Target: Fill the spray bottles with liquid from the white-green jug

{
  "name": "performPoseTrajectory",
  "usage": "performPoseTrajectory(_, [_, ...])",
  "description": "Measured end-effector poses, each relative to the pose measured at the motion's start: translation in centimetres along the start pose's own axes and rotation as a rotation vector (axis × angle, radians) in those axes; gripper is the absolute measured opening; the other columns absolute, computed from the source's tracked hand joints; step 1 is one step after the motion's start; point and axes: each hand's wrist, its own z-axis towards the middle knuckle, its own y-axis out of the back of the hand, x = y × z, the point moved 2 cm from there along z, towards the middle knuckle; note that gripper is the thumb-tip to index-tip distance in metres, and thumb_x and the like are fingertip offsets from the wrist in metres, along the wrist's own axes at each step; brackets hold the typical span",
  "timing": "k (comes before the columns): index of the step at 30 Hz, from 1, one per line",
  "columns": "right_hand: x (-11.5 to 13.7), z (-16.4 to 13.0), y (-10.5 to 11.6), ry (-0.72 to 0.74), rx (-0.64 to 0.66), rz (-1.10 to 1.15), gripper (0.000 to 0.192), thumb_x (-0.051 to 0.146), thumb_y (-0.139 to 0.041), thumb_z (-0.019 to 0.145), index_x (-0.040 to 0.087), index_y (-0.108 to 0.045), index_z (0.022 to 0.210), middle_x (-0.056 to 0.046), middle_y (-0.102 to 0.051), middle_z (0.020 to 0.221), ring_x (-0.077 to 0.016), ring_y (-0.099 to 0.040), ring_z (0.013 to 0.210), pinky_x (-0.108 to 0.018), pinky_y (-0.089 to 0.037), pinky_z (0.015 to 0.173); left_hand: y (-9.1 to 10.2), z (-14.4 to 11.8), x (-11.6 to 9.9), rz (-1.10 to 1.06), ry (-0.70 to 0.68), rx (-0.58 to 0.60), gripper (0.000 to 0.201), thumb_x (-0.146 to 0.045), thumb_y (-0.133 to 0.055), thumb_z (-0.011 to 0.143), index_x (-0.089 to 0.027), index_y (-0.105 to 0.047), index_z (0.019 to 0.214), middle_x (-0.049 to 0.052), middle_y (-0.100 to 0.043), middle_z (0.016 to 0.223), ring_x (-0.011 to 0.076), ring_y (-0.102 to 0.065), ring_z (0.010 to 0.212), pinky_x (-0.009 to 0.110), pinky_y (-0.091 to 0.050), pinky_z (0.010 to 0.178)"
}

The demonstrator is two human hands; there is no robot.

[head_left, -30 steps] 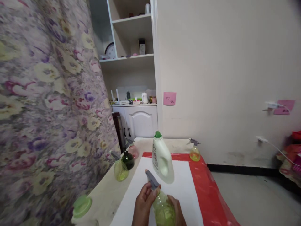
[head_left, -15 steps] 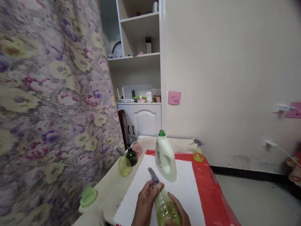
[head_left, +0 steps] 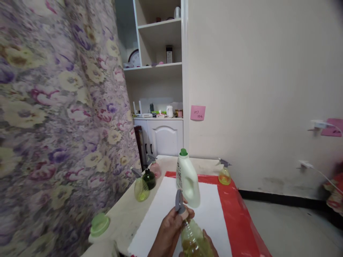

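Low in the frame's centre: left hand (head_left: 169,228) curled around the grey trigger sprayer head (head_left: 179,202), right hand (head_left: 206,242) wrapped about the clear green-tinted plastic spray bottle (head_left: 193,239). Just above, white detergent jug with green cap (head_left: 187,180) upright on white sheet (head_left: 166,210) over red cloth (head_left: 233,210). At left, small yellow-green spray bottle (head_left: 140,188).

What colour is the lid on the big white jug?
Green: the cap tops the white jug, clear in the head view.

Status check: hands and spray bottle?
Left hand grips grey trigger sprayer head. Right hand holds clear green spray bottle. White detergent jug just behind.
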Motion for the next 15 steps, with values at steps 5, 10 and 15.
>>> performPoseTrajectory(5, [0.6,1.6,0.5,0.051,-0.072,-0.097,0.055,0.064,-0.068,0.065,0.021,-0.069,0.100,-0.007,-0.076,0.081,-0.0288,-0.070,0.078,-0.046,-0.056,0.068,0.7,-0.3,-0.3,0.157,-0.030,-0.129,0.045,-0.052,-0.074,0.069,-0.019,-0.068,0.099,0.006,-0.068,0.088,0.0195,-0.057,0.086,0.029,-0.041,0.076])
performPoseTrajectory(10, [1.1,1.8,0.5,0.071,-0.099,-0.161,0.059,0.063,-0.071,0.061,0.022,-0.069,0.103,-0.007,-0.076,0.092,-0.0309,-0.068,0.089,-0.050,-0.056,0.073,1.2,-0.6,0.0,0.215,-0.044,-0.290,0.045,-0.053,-0.073,0.069,-0.018,-0.069,0.098,0.006,-0.071,0.090,0.0222,-0.060,0.092,0.032,-0.042,0.084])
performPoseTrajectory(15, [1.3,-1.0,-0.2,0.152,-0.173,-0.233,0.044,0.051,-0.059,0.084,0.019,-0.061,0.114,-0.008,-0.068,0.114,-0.0232,-0.066,0.098,-0.046,-0.055,0.083,1.7,-0.3,0.2,0.115,-0.085,-0.444,0.050,-0.055,-0.078,0.061,-0.017,-0.071,0.093,0.008,-0.074,0.095,0.0257,-0.064,0.098,0.035,-0.043,0.090])
